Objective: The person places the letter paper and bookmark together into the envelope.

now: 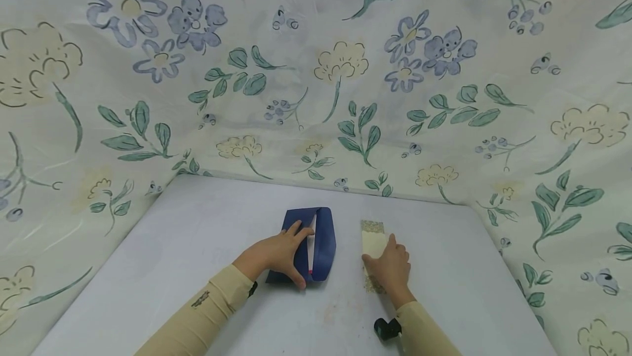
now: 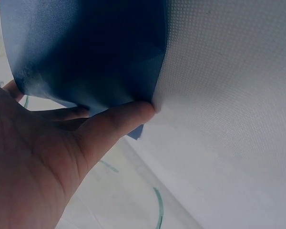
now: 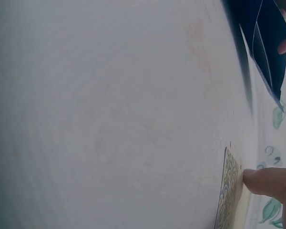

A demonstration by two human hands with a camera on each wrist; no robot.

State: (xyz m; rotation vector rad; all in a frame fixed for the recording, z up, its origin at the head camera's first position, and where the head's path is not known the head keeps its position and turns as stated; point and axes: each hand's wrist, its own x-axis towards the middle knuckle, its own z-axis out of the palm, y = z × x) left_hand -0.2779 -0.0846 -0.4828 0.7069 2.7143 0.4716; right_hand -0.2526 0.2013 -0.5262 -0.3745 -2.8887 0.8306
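Note:
A dark blue envelope has its flap turned out to the right, with a white lining showing in the slot and a small red spot at the slot's near end. My left hand grips it, thumb at the near edge and fingers spread over the body toward the far side. In the left wrist view, the thumb presses the envelope's edge. To the right lies a cream card with patterned bands at both ends. My right hand holds the card, thumb at its left edge; the other fingers partly hide its right side.
Both things are on a white table with faint brownish marks near its middle. A floral-patterned sheet rises behind the table and at both sides. A black device sits by the right wrist.

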